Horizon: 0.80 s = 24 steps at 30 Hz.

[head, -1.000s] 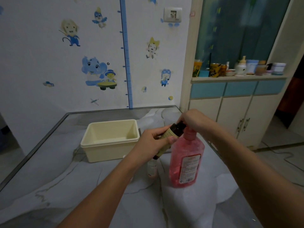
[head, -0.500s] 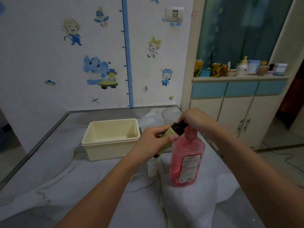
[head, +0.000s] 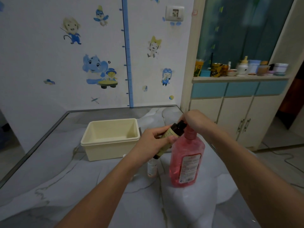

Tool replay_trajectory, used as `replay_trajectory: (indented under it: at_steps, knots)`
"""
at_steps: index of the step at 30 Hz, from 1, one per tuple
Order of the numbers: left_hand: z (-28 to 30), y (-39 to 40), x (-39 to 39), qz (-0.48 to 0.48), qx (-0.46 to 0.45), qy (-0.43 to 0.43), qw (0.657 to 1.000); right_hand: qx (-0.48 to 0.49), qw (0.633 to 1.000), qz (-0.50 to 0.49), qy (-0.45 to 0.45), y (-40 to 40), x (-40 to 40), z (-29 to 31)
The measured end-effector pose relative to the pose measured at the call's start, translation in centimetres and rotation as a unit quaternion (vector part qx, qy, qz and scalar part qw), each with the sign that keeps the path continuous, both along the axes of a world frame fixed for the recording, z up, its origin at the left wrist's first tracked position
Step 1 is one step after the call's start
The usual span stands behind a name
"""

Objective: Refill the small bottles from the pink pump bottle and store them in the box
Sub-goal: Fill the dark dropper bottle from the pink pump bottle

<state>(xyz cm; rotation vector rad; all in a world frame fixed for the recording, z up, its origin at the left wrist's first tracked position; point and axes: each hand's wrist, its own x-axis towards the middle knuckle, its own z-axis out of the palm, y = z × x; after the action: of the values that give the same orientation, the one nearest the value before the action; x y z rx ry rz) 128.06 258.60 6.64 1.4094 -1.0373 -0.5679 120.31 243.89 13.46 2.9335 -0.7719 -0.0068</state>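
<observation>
we are holding the dark small bottle (head: 170, 135) in our left hand (head: 153, 142), fingers (head: 171, 139) wrapped round its middle, its long axis tilting up and right so the neck is meeting the top of the pink pump bottle (head: 186, 160). our right hand (head: 195, 121) is curling over that pump head, nearer to it than the left; whether it is pressing we cannot tell. the cream box (head: 111, 139) is sitting on the desk (head: 49, 178) to the left, showing nothing inside. another little bottle (head: 151, 168) is standing just beside the pink one.
</observation>
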Motion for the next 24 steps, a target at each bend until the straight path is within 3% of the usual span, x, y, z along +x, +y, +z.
replay_trajectory:
  at_steps: [16,24]
  knots:
    - [-0.4,0.1,-0.2,-0.005,-0.001,0.011,1.0,-0.022,0.999,-0.026,-0.005,0.3,0.1,-1.1]
    - [0.5,0.4,-0.1,-0.002,0.001,-0.004,1.0,0.001,0.999,-0.014,0.034,-0.1,0.5,0.5]
